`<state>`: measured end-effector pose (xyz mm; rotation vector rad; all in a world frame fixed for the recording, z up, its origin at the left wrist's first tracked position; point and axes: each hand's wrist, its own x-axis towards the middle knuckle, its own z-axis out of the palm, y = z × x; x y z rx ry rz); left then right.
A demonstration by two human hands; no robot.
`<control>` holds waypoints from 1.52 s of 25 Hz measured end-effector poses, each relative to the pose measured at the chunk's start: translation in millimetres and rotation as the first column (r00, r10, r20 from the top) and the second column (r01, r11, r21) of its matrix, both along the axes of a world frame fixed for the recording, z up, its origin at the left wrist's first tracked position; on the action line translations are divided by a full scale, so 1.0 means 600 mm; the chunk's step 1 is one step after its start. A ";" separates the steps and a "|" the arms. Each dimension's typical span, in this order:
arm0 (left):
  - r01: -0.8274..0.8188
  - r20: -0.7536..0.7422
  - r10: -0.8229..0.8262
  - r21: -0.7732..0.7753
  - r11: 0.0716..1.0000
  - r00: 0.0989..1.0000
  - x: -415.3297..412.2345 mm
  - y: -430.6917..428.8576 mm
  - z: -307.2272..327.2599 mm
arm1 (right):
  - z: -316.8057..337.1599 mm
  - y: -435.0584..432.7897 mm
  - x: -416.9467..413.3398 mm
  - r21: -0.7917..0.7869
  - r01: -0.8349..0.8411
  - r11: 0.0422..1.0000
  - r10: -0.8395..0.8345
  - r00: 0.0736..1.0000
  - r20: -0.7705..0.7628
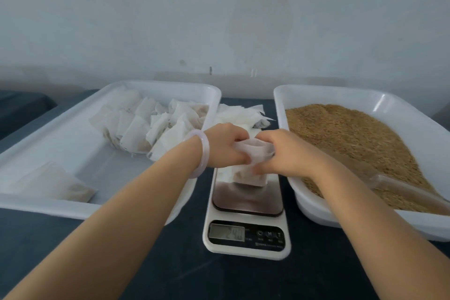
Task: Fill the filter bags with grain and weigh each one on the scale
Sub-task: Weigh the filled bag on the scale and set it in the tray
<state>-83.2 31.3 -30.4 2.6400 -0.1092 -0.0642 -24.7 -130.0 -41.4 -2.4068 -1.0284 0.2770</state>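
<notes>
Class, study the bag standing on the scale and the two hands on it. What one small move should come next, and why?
Probably let go of the filter bag. The left hand and right hand both pinch its open top while it stands on the scale, so their pressure may skew the reading.

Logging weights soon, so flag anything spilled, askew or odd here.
No spill shows. One filled bag lies alone in the left tray's near corner, apart from the pile. The left hand and right hand grip the open bag on the scale, which may skew its reading.
</notes>
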 end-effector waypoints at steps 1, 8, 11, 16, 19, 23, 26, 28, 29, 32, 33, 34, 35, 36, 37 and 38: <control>-0.013 0.029 0.015 -0.053 0.998 0.999 -0.001 0.000 0.002 | 0.001 -0.001 0.003 0.085 0.024 0.996 -0.024 1.000 -0.003; -0.057 0.105 0.104 -0.376 0.925 0.989 -0.003 0.002 0.007 | -0.001 -0.001 0.003 0.472 0.089 0.877 -0.087 0.996 -0.025; -0.048 0.132 0.108 -0.396 0.917 0.985 -0.002 0.006 0.011 | 0.001 0.002 0.001 0.505 0.093 0.858 -0.097 0.995 -0.018; -0.074 0.162 0.169 -0.470 0.880 0.972 -0.005 0.025 0.023 | 0.006 0.018 -0.005 0.554 0.079 0.829 -0.048 0.996 -0.071; -0.119 0.195 0.287 -0.597 0.793 0.938 -0.004 0.046 0.034 | 0.020 0.047 -0.005 0.585 0.067 0.808 -0.029 0.997 -0.074; -0.458 0.053 0.681 -0.702 0.545 0.730 0.005 0.096 0.032 | 0.029 0.117 -0.010 0.464 0.085 0.882 -0.095 0.995 -0.001; -0.729 0.085 0.780 -0.304 0.613 0.620 0.013 0.127 0.018 | 0.027 0.168 -0.024 0.303 -0.003 0.953 -0.022 0.997 0.078; -0.742 0.136 0.735 -0.003 0.671 0.664 0.019 0.133 0.007 | 0.023 0.196 -0.031 0.167 -0.053 0.984 0.034 0.993 0.115; -0.747 0.129 0.739 0.018 0.665 0.661 0.021 0.138 0.002 | 0.021 0.209 -0.034 0.101 -0.069 0.993 0.057 0.992 0.111; -0.779 0.029 0.787 -0.121 0.615 0.617 0.024 0.158 -0.014 | 0.016 0.240 -0.040 -0.078 -0.089 0.993 0.095 0.992 0.078; -0.770 -0.027 0.777 -0.157 0.619 0.629 0.026 0.163 -0.021 | 0.016 0.245 -0.042 -0.136 -0.088 0.987 0.102 0.990 0.100; -0.752 -0.101 0.749 -0.193 0.631 0.654 0.030 0.163 -0.028 | 0.017 0.249 -0.042 -0.199 -0.086 0.976 0.114 0.984 0.136; -0.742 -0.159 0.728 -0.220 0.633 0.667 0.032 0.164 -0.034 | 0.016 0.252 -0.041 -0.266 -0.078 0.961 0.127 0.976 0.175; -0.738 -0.194 0.713 -0.228 0.636 0.674 0.033 0.166 -0.041 | 0.016 0.257 -0.039 -0.333 -0.068 0.940 0.143 0.968 0.204; -0.734 -0.209 0.705 -0.228 0.639 0.678 0.033 0.168 -0.047 | 0.016 0.261 -0.038 -0.399 -0.058 0.915 0.159 0.961 0.225; -0.737 -0.223 0.702 -0.227 0.637 0.676 0.029 0.167 -0.048 | 0.015 0.267 -0.037 -0.454 -0.045 0.890 0.170 0.956 0.238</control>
